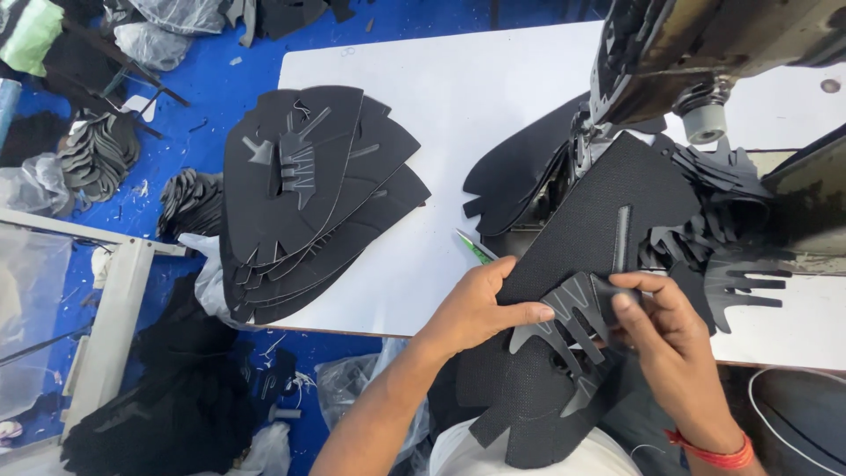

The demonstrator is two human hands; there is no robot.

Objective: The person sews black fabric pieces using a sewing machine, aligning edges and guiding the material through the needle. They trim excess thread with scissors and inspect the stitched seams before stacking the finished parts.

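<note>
- Large black mesh panel [608, 229] lying tilted across the table edge, upper end under the sewing machine [705, 53], lower end hanging toward the lap.
- Grey comb-shaped overlay [564, 322] laid on the panel's middle, prongs pointing down and left.
- Left hand [471, 308] half closed, thumb pressed flat on the overlay's left prongs, fingers curled under the panel's edge.
- Right hand [670, 326] pinching the overlay's upper right tip between thumb and forefinger, other fingers folded in; red band at the wrist.
- Green-handled tool [476, 248] just beyond the left hand, partly tucked under the panel.
- More grey comb pieces [745, 282] heaped right of the panel, beside the machine.
- Fanned stack of black panels [308, 194] well to the left on the white table [458, 97], one overlay already on the top piece.
- Clear plastic bags [163, 40] on the blue floor, upper left; a pale green bundle [31, 35] at the corner; no readable labels.
- Dark cut pieces [97, 154] piled on the floor nearby.
</note>
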